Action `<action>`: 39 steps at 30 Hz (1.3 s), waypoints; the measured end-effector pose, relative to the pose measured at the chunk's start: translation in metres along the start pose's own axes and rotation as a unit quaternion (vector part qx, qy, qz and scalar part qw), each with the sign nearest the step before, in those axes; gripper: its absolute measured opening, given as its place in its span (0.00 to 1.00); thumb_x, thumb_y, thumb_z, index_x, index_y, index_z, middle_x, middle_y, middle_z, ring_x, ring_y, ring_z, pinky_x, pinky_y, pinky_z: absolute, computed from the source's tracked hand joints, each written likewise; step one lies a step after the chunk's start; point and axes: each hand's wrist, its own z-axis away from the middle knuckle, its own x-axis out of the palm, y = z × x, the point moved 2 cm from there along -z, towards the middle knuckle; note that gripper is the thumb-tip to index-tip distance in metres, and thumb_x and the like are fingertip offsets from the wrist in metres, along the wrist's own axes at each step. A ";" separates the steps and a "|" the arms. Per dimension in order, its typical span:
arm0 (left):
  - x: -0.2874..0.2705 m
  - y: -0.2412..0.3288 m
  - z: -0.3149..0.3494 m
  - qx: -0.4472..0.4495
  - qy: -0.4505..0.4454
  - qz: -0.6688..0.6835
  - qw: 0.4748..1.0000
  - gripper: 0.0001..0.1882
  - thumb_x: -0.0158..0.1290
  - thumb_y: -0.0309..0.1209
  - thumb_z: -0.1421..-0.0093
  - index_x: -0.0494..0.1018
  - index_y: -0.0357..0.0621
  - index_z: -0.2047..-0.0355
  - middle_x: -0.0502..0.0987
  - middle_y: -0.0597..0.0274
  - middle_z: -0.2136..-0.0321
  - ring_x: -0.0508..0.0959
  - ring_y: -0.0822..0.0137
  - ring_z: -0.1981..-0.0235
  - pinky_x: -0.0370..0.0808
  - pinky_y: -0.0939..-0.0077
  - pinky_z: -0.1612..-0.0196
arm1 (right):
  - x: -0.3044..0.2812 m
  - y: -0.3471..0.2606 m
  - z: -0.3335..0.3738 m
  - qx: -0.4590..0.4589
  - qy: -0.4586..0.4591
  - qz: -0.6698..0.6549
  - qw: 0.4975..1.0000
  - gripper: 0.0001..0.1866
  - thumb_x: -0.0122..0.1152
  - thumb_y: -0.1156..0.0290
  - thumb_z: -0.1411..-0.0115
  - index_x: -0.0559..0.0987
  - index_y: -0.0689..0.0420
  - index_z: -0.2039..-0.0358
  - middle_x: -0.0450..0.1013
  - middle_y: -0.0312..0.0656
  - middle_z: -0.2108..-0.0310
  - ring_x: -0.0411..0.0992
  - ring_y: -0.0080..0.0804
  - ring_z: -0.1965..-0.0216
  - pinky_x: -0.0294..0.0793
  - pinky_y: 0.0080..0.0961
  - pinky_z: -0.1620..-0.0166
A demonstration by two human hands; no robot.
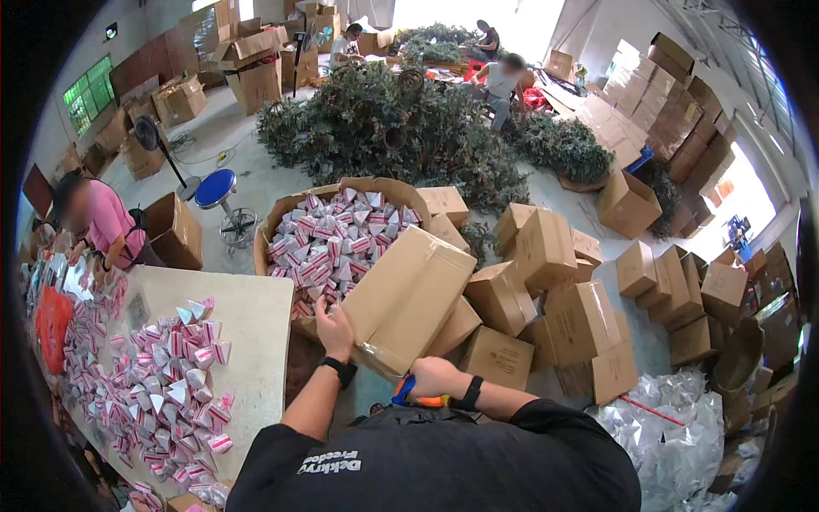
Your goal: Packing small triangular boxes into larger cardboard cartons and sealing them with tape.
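Observation:
A closed cardboard box (411, 294) lies tilted in front of me, with tape along its near and far ends. My left hand (334, 331) is against the box's left side, gripping it, fingers pointing away from me. At the near lower edge of the box, my right hand (433, 378) is wrapped round a blue-and-orange tape dispenser (403, 392), partly hidden by the fist. Beyond the left hand, a big open carton (266, 230) holds many small pink-and-white triangular packets (328, 243). Both wrists wear black bands.
On the left, a pale table (260, 328) bears more packets (175, 392); a person in pink (111, 222) works there. Stacked boxes (580, 328) crowd the right, with silvery plastic (665, 435) nearer. Ahead stand a blue stool (216, 188) and heaped greenery (384, 136).

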 end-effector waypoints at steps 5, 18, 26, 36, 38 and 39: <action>0.020 0.024 0.093 0.073 0.020 -0.101 0.992 0.46 0.54 0.35 0.40 0.41 0.27 0.31 0.36 0.17 0.33 0.38 0.28 0.29 0.41 0.44 0.29 | 0.003 0.010 -0.003 -0.086 0.047 -0.043 0.994 0.20 0.65 0.64 0.58 0.83 0.59 0.62 0.79 0.55 0.69 0.78 0.54 0.64 0.78 0.43 0.59; -0.039 0.009 0.055 0.056 -0.139 0.045 0.988 0.55 0.55 0.44 0.42 0.31 0.36 0.27 0.48 0.39 0.29 0.53 0.49 0.29 0.53 0.61 0.30 | 0.026 0.161 0.022 -0.013 0.037 -0.056 0.998 0.27 0.67 0.58 0.51 0.78 0.55 0.51 0.78 0.54 0.61 0.76 0.53 0.55 0.75 0.45 0.52; -0.092 -0.021 -0.046 -0.083 -0.172 -0.096 0.977 0.25 0.55 0.31 0.37 0.68 0.31 0.43 0.79 0.52 0.53 0.78 0.64 0.51 0.73 0.71 0.46 | 0.185 0.415 0.078 0.409 0.157 -0.330 0.836 0.17 0.69 0.60 0.48 0.85 0.63 0.68 0.81 0.42 0.72 0.78 0.33 0.72 0.76 0.32 0.67; -0.003 -0.008 -0.137 -0.090 -0.188 -0.383 0.900 0.31 0.40 0.50 0.31 0.77 0.28 0.60 0.80 0.35 0.62 0.80 0.41 0.55 0.74 0.56 0.52 | 0.279 0.475 0.147 0.424 0.040 -0.350 0.834 0.19 0.71 0.56 0.50 0.84 0.63 0.75 0.81 0.43 0.73 0.77 0.30 0.73 0.74 0.32 0.68; 0.020 -0.001 -0.136 -0.040 -0.222 -0.356 0.907 0.28 0.38 0.47 0.29 0.77 0.31 0.57 0.79 0.35 0.60 0.79 0.43 0.55 0.74 0.57 0.51 | 0.272 0.466 0.131 0.370 0.042 -0.419 0.828 0.19 0.71 0.56 0.50 0.84 0.64 0.76 0.81 0.43 0.73 0.77 0.30 0.73 0.74 0.32 0.68; 0.030 -0.003 -0.132 -0.043 -0.223 -0.359 0.905 0.28 0.38 0.47 0.29 0.77 0.31 0.57 0.79 0.35 0.60 0.79 0.43 0.55 0.74 0.57 0.51 | 0.269 0.461 0.122 0.341 0.044 -0.453 0.822 0.19 0.71 0.56 0.50 0.84 0.64 0.76 0.81 0.43 0.73 0.77 0.30 0.73 0.74 0.32 0.68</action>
